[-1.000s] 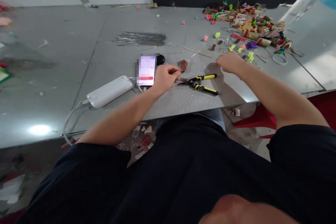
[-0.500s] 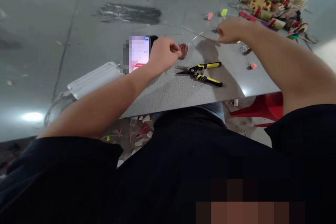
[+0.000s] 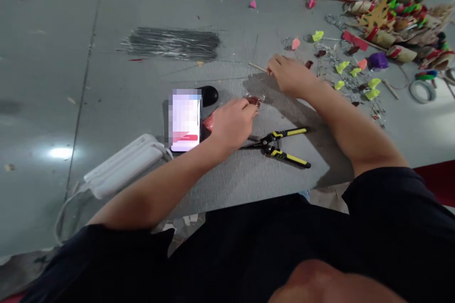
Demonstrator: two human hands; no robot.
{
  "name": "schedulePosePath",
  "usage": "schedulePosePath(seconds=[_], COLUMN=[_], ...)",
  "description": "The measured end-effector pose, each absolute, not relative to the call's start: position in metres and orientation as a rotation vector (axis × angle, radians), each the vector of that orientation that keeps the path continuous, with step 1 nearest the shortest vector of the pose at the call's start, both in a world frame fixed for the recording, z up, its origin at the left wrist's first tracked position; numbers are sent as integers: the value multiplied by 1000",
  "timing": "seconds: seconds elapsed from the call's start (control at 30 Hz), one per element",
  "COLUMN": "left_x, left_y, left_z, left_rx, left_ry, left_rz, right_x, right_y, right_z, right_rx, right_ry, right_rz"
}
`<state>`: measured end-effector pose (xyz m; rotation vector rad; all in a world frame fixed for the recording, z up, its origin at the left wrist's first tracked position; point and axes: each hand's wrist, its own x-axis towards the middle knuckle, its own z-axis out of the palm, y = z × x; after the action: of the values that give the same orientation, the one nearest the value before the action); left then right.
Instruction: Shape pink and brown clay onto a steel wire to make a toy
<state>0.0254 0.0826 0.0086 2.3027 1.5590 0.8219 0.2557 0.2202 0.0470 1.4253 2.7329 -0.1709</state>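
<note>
My left hand point(image 3: 234, 123) is closed, its fingertips on a round brown piece point(image 3: 254, 100) with shiny wire around it, partly hidden behind the fingers. Beyond it to the right, my right hand point(image 3: 288, 75) has its fingers closed round a thin wooden stick point(image 3: 258, 67), whose end sticks out to the left. Black-and-yellow pliers point(image 3: 267, 143) lie with handles spread just below my left hand, which hides part of their jaws. A small pinkish-red piece point(image 3: 209, 123) shows beside that hand.
A lit phone point(image 3: 186, 123), a black rounded object point(image 3: 209, 96) and a white power bank point(image 3: 124, 165) with a cable are at left. Behind lies a bundle of metal wires point(image 3: 174, 43). Craft pieces point(image 3: 384, 23) and a tape roll point(image 3: 422, 91) crowd the right.
The view has shifted, so the table sits lower in it. My right hand has come left, nearer my left hand, still with the stick. My left hand stays at the brown piece.
</note>
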Motion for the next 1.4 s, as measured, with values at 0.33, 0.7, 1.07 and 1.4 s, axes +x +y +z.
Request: schedulePosePath(seconds=[0.33, 0.7, 1.07, 1.4], left_x=[26, 37, 33, 30], left_y=[73, 74, 71, 69], left_z=[17, 24, 41, 32], left_rx=[2677, 2457, 2498, 2583], left_ry=[1586, 1706, 1661, 1741], left_rz=[578, 249, 185, 434], right_x=[247, 244, 189, 181], right_y=[203, 221, 326, 351], right_z=[42, 48, 74, 66], right_rx=[1239, 1665, 1214, 829], right_ry=[2740, 2794, 2611, 2616], right_rz=[21, -82, 110, 332])
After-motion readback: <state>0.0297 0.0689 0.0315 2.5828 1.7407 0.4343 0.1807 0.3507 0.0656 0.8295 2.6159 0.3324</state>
